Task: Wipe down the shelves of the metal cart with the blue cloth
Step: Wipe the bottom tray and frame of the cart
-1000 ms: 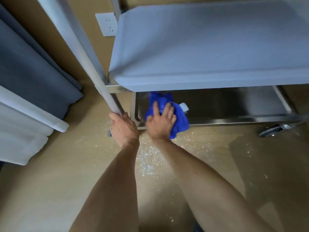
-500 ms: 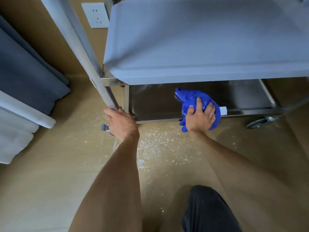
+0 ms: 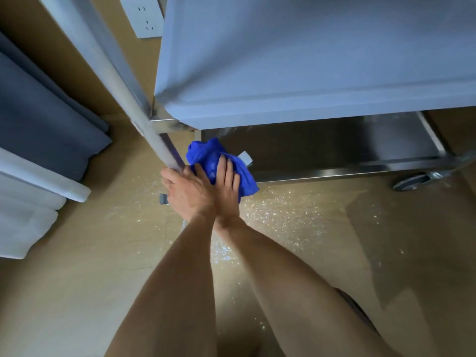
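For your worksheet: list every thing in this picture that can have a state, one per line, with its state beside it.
blue cloth: bunched, pressed on the bottom shelf's left front corner
right hand: fingers straight, flat on the cloth
left hand: curled round the cart's post
post: slanted in view, gripped at its lower end
bottom shelf: bare apart from the cloth
wall socket: nothing plugged in
floor: strewn with pale specks

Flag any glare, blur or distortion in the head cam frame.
Head view: wide-angle bending curves the cart post; top shelf looks soft; bright glints on the floor specks; bottom shelf in shadow; blue cloth and right hand reasonably sharp.
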A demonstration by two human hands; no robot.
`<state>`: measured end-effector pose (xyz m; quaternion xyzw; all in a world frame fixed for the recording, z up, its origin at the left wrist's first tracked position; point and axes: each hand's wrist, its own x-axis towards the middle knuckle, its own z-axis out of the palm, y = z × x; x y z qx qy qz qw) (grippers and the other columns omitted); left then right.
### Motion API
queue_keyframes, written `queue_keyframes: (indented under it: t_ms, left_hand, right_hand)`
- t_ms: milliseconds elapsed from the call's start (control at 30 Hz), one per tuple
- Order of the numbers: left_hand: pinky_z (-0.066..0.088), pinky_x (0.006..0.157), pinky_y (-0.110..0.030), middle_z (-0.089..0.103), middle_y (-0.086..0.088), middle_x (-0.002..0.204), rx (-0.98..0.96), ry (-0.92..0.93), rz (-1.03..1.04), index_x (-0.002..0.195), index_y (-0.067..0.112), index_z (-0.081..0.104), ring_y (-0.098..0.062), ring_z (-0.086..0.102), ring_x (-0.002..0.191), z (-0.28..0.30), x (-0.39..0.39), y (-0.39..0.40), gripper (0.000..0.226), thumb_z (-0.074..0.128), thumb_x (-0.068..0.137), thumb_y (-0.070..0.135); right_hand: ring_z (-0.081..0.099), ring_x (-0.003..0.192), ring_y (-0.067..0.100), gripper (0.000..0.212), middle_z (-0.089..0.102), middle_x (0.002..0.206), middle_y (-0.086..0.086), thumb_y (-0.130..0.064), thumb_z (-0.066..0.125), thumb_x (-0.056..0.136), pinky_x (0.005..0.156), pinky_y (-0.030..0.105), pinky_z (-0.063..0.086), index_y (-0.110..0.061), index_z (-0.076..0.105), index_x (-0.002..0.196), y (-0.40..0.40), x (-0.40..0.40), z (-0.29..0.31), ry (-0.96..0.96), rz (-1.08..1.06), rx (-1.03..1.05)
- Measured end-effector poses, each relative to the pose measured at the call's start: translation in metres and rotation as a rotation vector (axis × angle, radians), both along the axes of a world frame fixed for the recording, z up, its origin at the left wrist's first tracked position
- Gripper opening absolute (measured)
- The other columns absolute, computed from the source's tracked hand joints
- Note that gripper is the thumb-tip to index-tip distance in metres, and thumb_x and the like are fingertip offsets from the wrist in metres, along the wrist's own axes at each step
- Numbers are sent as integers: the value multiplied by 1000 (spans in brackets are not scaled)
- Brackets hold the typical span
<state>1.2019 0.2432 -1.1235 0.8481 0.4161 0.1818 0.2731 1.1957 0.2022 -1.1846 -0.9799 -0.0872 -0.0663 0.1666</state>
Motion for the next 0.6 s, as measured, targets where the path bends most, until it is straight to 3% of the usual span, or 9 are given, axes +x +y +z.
queue_keyframes:
  t_ms: [100,167,233,367,500,600]
  left_hand:
    - [41,71,-42,56,-16,109,-15,-12,-10,108,7,37,-40,60,90,-4,-4,4,37,39,98,42]
    - [40,70,-41,56,-15,111,-13,-4,-16,109,8,36,-39,60,92,-3,-7,0,34,36,101,41]
    - [47,74,-44,57,-15,110,-24,-19,-5,111,9,34,-39,61,91,0,-8,-6,34,35,101,42]
    - [48,82,-48,57,-18,116,-46,-27,69,122,6,35,-40,61,98,6,-5,-18,36,35,103,37]
    - [46,86,-50,54,-22,119,-40,-40,93,126,3,35,-41,59,102,10,-5,-26,37,33,103,32]
    - [44,84,-48,52,-22,120,-68,-31,154,127,4,37,-40,56,102,4,-1,-33,35,35,100,27]
  right_hand:
    - [26,145,40,54,25,158,22,-27,41,100,112,50,27,-41,29,150,-28,-2,-5,-103,56,-40]
    - [22,146,41,71,21,159,22,-9,52,92,114,51,24,-41,26,150,-67,1,-7,-109,59,-50]
    - [15,148,41,86,15,161,21,-3,59,86,117,52,21,-43,20,152,-120,1,-9,-92,-3,-54]
    - [11,149,43,96,12,161,24,-6,69,75,111,51,30,-38,25,153,-243,3,-14,-88,-447,69]
    - [13,148,42,78,1,162,23,-25,53,86,114,52,31,-37,20,155,-337,15,-9,-43,-792,458]
    - [14,149,40,72,0,163,21,-39,50,90,119,51,23,-35,20,156,-361,37,0,-37,-998,718]
